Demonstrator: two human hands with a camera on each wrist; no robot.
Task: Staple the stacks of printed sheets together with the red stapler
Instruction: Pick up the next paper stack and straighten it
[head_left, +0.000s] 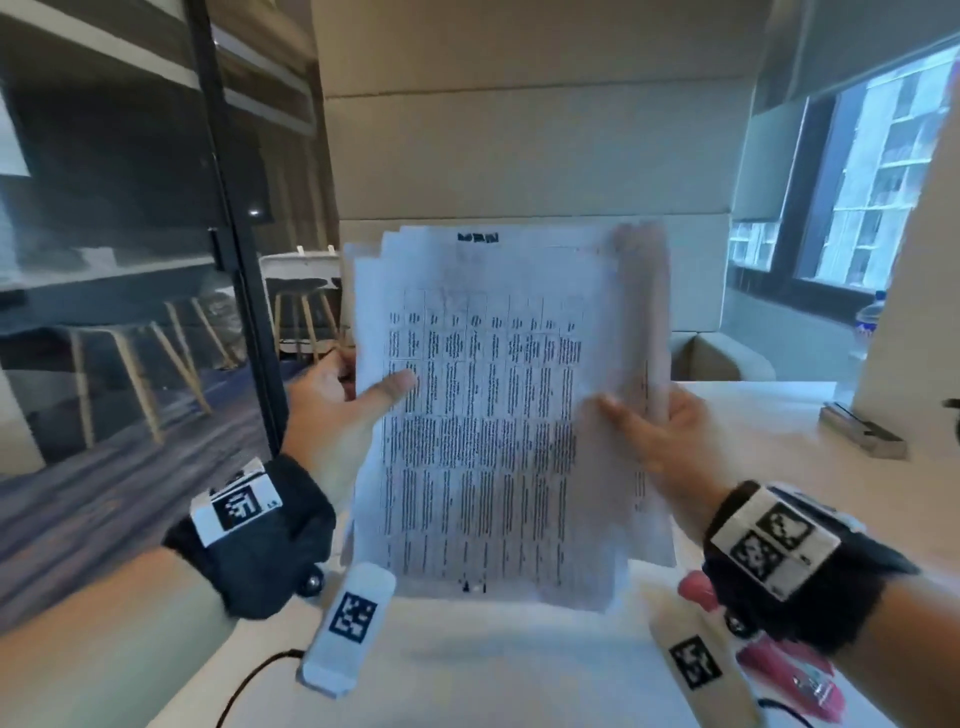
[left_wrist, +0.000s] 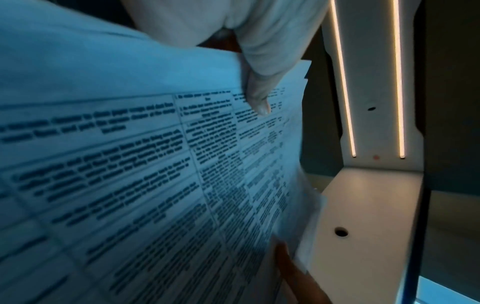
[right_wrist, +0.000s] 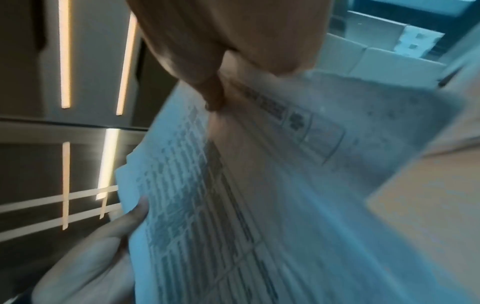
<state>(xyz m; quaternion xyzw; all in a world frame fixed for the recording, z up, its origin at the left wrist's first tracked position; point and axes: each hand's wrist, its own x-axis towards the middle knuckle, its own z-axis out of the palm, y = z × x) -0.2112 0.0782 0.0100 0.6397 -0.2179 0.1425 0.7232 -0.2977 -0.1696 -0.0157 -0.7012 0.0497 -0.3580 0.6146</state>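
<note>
Head view: hands (head_left: 332, 400) pinch thin printed sheets (head_left: 488, 415).

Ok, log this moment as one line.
phase: squaring sheets | left hand: holds stack of printed sheets upright | right hand: holds stack | red stapler: on table, untouched

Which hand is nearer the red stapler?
Right. The right hand grips the sheets above the red stapler lying under that wrist; the left hand holds their far edge.

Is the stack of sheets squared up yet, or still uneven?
Still uneven. In the head view the stack of sheets, held upright between left hand and right hand, shows staggered page edges at its top-left corner and bottom.
</note>
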